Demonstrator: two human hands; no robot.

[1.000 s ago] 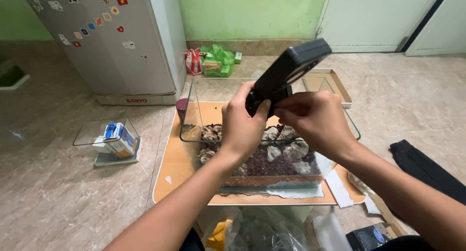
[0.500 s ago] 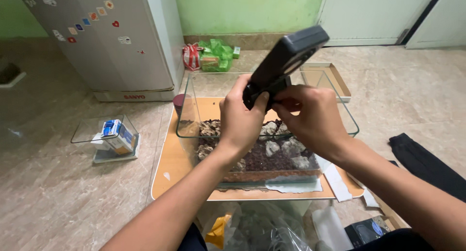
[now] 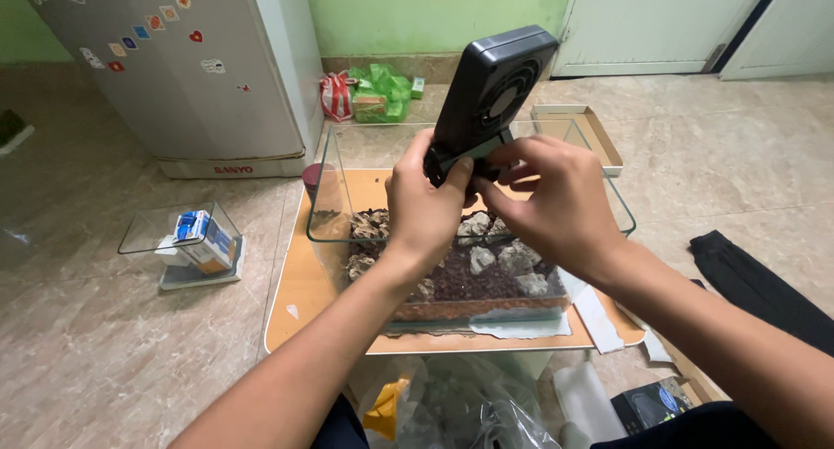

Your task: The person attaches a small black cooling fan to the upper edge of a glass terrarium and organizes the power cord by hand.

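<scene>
Both hands grip 1 dark fan unit [image 3: 495,89] at its lower end: left hand [image 3: 426,207] clasps it at 7 o'clock, right hand [image 3: 543,201] pinches at 5 o'clock. It looks rigid, light plastic, tilted above the fragile glass tank [image 3: 334,214] holding rocks [image 3: 486,258].

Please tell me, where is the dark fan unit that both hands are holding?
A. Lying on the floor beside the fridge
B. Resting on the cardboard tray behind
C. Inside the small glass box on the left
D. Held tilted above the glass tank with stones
D: the left hand and the right hand grip the lower end of the dark fan unit, which is tilted above the glass tank with stones in it.
</scene>
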